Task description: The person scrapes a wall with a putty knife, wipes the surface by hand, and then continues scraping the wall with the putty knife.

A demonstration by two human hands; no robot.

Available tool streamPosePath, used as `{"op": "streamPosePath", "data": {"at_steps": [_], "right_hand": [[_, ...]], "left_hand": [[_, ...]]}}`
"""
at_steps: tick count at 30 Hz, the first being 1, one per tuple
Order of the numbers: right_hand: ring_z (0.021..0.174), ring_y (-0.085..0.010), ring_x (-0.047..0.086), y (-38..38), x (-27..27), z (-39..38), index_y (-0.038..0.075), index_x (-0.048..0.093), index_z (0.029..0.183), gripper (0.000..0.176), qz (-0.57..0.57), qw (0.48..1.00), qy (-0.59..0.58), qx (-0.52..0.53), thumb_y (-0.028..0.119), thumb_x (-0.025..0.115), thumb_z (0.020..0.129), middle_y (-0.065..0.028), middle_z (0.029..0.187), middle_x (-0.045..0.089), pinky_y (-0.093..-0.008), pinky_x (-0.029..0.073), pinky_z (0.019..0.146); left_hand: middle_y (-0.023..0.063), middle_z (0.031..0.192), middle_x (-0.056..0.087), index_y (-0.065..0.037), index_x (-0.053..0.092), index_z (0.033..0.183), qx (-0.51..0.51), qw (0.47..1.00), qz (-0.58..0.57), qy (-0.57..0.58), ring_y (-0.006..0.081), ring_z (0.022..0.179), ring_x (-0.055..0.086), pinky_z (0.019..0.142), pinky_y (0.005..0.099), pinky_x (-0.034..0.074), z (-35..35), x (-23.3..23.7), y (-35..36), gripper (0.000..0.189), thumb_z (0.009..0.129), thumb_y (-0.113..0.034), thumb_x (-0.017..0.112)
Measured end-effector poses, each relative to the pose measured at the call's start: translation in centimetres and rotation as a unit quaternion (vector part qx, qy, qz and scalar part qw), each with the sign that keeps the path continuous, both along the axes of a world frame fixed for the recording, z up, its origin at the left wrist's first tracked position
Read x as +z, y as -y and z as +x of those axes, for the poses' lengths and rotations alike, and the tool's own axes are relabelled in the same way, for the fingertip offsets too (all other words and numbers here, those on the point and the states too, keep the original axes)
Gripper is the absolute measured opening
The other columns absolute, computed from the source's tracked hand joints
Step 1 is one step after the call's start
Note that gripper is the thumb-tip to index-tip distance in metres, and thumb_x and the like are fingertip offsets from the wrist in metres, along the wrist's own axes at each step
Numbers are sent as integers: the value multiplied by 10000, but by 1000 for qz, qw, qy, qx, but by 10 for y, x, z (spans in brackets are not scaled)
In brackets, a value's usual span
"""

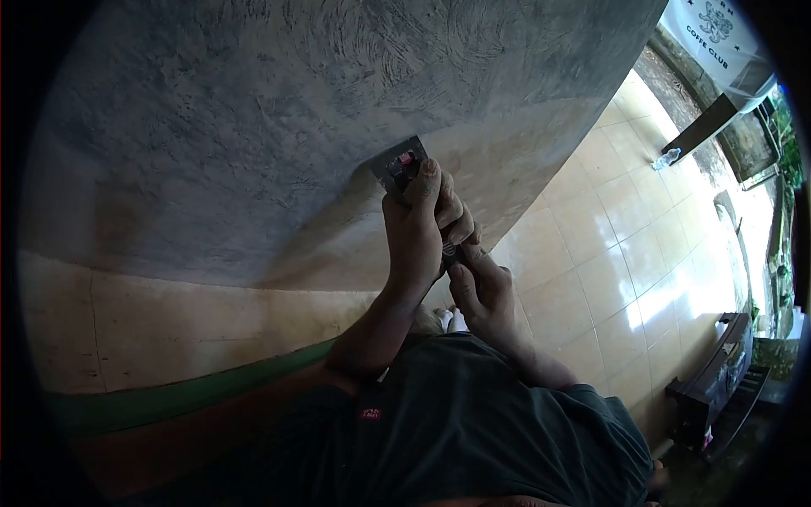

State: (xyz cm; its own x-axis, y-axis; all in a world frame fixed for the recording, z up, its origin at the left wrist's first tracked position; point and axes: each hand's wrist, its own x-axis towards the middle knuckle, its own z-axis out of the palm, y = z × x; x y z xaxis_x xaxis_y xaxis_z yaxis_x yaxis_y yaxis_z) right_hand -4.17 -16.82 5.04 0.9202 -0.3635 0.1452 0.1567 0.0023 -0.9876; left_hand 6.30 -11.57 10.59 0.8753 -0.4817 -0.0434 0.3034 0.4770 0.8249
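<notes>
A scraper (389, 168) with a flat dark blade and a red mark near its base is held up against the wall. My left hand (416, 224) wraps it just behind the blade, thumb laid along the top. Lower down, my right hand (487, 291) closes around the end of its dark handle (450, 253). Both hands look dusty. The blade overlaps the wall (279, 127) where rough, swirled grey coating meets a beige surface. Most of the handle is hidden by my fingers.
Shiny beige floor tiles (591, 253) run along the right. A plastic bottle (666, 158) lies near a dark post below a white banner (716, 38). Dark wooden furniture (718, 380) stands at lower right. A green band (194, 384) runs along the wall's base.
</notes>
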Motion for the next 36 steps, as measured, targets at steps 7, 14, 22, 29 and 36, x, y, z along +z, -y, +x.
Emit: {"op": "streamPosePath", "data": {"at_steps": [7,14,22,29,36], "right_hand": [[786,-75,542,-14,-67,7,-110,445,1252,374,69,997,-22,9,29,506,910,-109,881,655,-237,456,671],[793,-106,589,-17,-70,4,-88,479,1231,358,32,998,-62,6,23,515,893,-161,880,652,-258,467,678],[544,-35,419,-30,-68,6,-59,381,1322,397,-6,1000,20,-19,51,416,942,18,639,479,-199,355,488],[603,-99,565,-27,-52,6,-69,469,1250,389,29,998,-41,-40,35,534,881,-160,699,616,-253,436,544],[550,-38,434,-29,-55,12,-61,395,1305,381,-11,1000,20,-14,45,429,941,6,672,500,-202,361,482]], "left_hand": [[-11,484,330,-79,434,696,32,997,73,-19,117,374,362,431,326,422,5,-49,-8,369,932,-351,517],[-8,481,342,-72,442,675,28,996,82,-29,119,378,382,420,313,420,2,-59,-16,392,921,-362,535],[-5,485,352,-62,455,666,-3,995,98,-31,125,383,405,412,321,441,7,-45,-17,415,927,-379,519],[-8,492,355,-57,458,698,-20,997,80,-11,117,379,399,413,306,441,9,-40,-17,399,931,-377,514],[-14,492,346,-62,457,689,-10,996,85,9,118,375,397,405,313,437,11,-29,-18,403,932,-379,511]]}}
